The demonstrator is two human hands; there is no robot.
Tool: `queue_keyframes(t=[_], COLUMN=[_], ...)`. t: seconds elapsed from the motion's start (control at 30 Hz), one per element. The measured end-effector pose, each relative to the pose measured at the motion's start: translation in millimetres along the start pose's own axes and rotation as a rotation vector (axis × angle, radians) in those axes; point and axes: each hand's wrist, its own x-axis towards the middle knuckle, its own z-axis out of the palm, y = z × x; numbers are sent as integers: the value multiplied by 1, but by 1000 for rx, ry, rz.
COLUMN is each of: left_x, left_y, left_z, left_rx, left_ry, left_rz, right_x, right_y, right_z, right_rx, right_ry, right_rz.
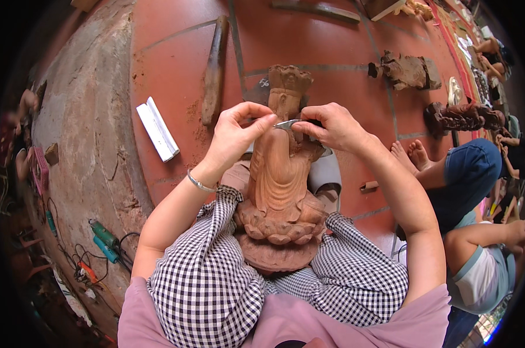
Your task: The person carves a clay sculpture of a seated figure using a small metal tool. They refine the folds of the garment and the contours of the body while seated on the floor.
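Observation:
A carved brown wooden statue (283, 168) with a lotus-petal base and a crown-like top lies between my legs, its top pointing away from me. Over its upper part, my right hand (335, 127) grips a small shiny metal blade (285, 124) whose point is directed left. My left hand (239, 132), with a bracelet at the wrist, is closed in a pinch right at the blade's tip. Whether anything sits between the left fingertips is too small to make out. Part of the statue is hidden behind my hands.
A wooden mallet-like club (215, 69) and a white angular strip (157, 129) lie on the red tiles to the left. Right of me sits another person in jeans (474, 168), near dark carved wood pieces (404, 71). Power tools with cords (104, 239) lie at far left.

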Motion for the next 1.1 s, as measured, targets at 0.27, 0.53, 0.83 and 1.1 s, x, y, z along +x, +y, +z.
queue_keyframes(t=[0.27, 0.53, 0.83, 1.1], left_x=[10, -5, 5, 21], left_y=[-17, -17, -24, -34], left_z=[8, 12, 7, 9], left_rx=[240, 415, 365, 187], left_ry=[73, 107, 109, 147], left_rz=[155, 414, 253, 126], right_x=[16, 7, 12, 34], right_y=[17, 7, 7, -1], right_z=[8, -5, -1, -12], right_rx=[-78, -150, -166, -381], right_ry=[60, 9, 70, 33], right_rz=[-62, -165, -118, -163])
